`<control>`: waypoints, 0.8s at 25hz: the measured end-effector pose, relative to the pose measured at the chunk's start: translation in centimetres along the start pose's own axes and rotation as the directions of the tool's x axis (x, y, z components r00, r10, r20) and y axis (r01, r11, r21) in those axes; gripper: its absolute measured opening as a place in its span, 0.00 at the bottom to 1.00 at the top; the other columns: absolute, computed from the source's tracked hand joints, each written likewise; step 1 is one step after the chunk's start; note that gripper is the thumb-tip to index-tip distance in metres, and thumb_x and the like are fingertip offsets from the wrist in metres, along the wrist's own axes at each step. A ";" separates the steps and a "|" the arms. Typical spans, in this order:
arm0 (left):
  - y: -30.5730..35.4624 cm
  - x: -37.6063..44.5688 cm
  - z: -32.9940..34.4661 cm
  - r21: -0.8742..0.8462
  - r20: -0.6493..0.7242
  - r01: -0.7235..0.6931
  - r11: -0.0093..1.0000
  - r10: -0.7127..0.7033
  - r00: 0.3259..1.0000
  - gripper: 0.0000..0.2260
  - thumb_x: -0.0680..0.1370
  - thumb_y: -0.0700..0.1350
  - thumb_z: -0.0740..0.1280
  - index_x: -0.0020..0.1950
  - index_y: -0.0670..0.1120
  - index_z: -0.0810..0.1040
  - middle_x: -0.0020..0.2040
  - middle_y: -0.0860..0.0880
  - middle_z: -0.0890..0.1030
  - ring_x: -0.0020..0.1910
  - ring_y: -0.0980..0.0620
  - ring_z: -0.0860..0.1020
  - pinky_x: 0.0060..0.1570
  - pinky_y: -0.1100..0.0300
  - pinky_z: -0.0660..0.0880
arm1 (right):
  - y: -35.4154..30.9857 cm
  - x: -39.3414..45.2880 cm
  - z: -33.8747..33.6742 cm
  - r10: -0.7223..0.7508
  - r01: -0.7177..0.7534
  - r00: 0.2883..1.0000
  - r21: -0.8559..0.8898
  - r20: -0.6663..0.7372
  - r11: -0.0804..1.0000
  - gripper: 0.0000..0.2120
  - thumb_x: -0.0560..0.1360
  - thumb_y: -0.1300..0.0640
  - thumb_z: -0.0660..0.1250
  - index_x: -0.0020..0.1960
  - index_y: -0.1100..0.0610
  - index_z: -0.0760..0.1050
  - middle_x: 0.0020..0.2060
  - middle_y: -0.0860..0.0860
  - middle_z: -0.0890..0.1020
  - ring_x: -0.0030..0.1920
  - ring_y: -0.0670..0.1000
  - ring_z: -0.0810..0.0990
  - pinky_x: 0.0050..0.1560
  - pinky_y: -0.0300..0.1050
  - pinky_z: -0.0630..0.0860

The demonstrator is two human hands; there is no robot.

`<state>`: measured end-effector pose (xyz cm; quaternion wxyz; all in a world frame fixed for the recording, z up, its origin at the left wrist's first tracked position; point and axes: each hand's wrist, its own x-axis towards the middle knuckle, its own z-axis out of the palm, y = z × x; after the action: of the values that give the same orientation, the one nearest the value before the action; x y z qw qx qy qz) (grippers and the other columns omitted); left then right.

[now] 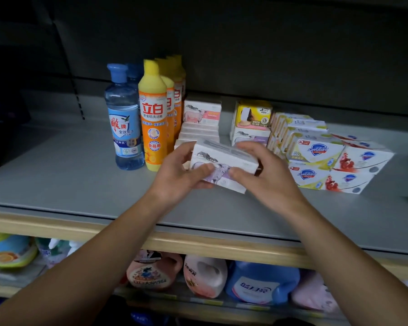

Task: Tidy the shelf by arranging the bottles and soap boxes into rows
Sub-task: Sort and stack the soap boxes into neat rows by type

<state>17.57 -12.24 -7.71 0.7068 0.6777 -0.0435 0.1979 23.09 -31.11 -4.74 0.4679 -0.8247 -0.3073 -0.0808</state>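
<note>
Two stacked soap boxes [224,164], white with a purple horse print, are being held above the front of the shelf [57,184], between the bottle rows and the Safeguard boxes [335,161]. They are being gripped from the left end by the left hand [181,175], thumb on the front face and fingers curled behind, and from the right end by the right hand [266,170], thumb pressing the front face and fingers wrapped over the top. Much of the sorting is being judged as already done: the blue bottles [124,118] are being kept in a file running to the back, the orange bottles [152,118] in a second file touching it, and the pink boxes [201,118] in a row just beside them. The Safeguard boxes are being kept two high in rows at the right. Work is being judged as left over: the held pair is not yet being set down, and the yellow box [253,114] is lying on other purple boxes [250,136], so that stack is being read as unsorted. The slot in front of those purple boxes is being taken as the likely place for the held pair.
</note>
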 end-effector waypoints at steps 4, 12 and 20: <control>0.3 1.9 -0.4 0.325 -0.004 -0.081 0.942 0.087 0.996 0.20 0.77 0.45 0.71 0.68 0.47 0.73 0.58 0.52 0.80 0.54 0.54 0.81 0.45 0.56 0.82 | 0.4 2.4 -1.2 -0.049 0.045 0.999 -0.226 -0.010 0.973 0.19 0.70 0.50 0.75 0.60 0.47 0.77 0.50 0.43 0.81 0.50 0.46 0.78 0.49 0.43 0.75; -3.3 5.1 -1.6 0.976 0.167 -0.189 0.111 0.180 0.969 0.28 0.75 0.59 0.66 0.70 0.46 0.71 0.69 0.46 0.74 0.68 0.44 0.69 0.69 0.48 0.65 | 3.0 11.6 -0.1 -0.101 0.007 0.971 -0.397 -0.217 0.918 0.23 0.73 0.50 0.71 0.67 0.52 0.75 0.60 0.52 0.74 0.60 0.53 0.73 0.57 0.36 0.60; -4.0 5.2 -1.6 0.964 0.134 -0.184 0.192 0.246 0.960 0.28 0.74 0.59 0.64 0.69 0.45 0.74 0.67 0.46 0.74 0.67 0.43 0.69 0.68 0.47 0.66 | 4.5 19.7 6.5 -0.159 0.134 0.987 -0.379 -0.036 0.916 0.22 0.75 0.53 0.70 0.68 0.50 0.71 0.60 0.53 0.73 0.61 0.54 0.73 0.56 0.39 0.65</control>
<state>23.33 -9.53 -9.94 0.0985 0.9503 0.0125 0.2951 40.45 -18.90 -3.25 0.3039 -0.8705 -0.3312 -0.2001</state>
